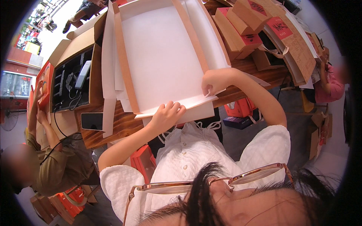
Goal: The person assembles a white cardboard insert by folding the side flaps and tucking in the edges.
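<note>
A large white cardboard sheet [162, 49], partly folded into a shallow box, lies in front of me on a wooden table. Two brown strips [126, 67] run along it, one on each side, from the far end toward me. Its near edge stands up as a folded white flap [196, 101]. My left hand [169, 116] is closed over the middle of that flap, fingers bent across the edge. At the near right corner my right hand [218, 81] grips the flap's end with curled fingers; its fingertips are partly hidden.
A phone [92, 121] lies on the table [115, 130] at left. Beyond it is an open carton [97, 71] with a device and cables. Brown-and-red boxes [241, 34] crowd the right. Co-workers sit at left [62, 167] and right [332, 84]. An orange bag [241, 107] sits below the table.
</note>
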Demonstrator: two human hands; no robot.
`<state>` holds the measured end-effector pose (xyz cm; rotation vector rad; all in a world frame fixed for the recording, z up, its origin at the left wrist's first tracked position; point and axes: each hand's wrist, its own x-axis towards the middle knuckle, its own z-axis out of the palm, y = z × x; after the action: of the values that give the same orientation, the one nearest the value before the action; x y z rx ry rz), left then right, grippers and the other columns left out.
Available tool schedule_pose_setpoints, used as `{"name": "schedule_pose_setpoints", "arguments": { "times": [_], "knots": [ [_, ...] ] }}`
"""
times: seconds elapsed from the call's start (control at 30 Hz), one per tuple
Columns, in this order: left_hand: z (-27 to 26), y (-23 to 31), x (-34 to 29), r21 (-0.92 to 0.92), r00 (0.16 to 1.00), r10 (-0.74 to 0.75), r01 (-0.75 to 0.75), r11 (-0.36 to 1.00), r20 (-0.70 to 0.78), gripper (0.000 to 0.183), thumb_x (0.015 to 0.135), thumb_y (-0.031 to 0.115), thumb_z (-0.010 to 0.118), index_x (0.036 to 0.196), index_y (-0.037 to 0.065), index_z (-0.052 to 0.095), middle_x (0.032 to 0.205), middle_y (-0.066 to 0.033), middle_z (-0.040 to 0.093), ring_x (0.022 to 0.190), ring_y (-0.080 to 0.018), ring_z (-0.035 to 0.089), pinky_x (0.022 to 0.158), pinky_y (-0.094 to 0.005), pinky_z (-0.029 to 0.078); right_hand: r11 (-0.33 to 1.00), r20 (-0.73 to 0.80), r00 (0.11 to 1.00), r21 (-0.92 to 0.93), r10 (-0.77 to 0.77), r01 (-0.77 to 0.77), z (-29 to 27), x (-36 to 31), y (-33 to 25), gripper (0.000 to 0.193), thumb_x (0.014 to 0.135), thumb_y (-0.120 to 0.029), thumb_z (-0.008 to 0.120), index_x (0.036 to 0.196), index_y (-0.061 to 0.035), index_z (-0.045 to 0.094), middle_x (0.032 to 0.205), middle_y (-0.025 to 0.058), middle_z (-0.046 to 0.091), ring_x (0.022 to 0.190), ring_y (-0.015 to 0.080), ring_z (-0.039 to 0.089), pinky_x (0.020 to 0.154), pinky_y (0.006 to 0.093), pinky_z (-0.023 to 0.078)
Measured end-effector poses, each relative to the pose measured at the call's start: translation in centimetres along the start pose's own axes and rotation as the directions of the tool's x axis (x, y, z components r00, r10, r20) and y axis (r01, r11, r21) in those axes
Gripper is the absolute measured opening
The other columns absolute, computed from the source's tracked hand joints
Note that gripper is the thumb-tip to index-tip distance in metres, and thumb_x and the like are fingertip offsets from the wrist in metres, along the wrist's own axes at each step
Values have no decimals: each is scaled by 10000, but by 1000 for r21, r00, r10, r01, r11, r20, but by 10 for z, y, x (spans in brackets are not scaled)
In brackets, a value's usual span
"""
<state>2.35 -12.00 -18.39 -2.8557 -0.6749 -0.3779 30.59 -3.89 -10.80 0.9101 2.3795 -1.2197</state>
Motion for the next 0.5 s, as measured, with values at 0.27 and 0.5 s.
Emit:
{"name": "schedule_pose_setpoints", "arguments": {
  "times": [0.27, 0.5],
  "knots": [
    [-1, 0, 0, 8, 1000, -11, 11, 1000, 5, 255, 773, 147, 627, 1009, 89, 551, 856, -9, 536, 767, -144, 537, 565, -270, 400, 988, -100, 985, -50, 140, -146, 4, -4, 0, 160, 702, -41, 788, 860, -28, 774, 844, 133, 736, 831, 272, 680, 725, 364, 535],
    [1, 1, 0, -6, 999, -41, 41, 999, 8, 248, 777, 139, 634, 1004, 95, 544, 846, -7, 538, 774, -147, 541, 565, -270, 408, 987, -235, 971, -139, 43, -77, 5, -13, -3, 165, 648, -99, 832, 797, -47, 782, 783, 120, 701, 959, 276, 597, 768, 386, 517]
  ]
}}
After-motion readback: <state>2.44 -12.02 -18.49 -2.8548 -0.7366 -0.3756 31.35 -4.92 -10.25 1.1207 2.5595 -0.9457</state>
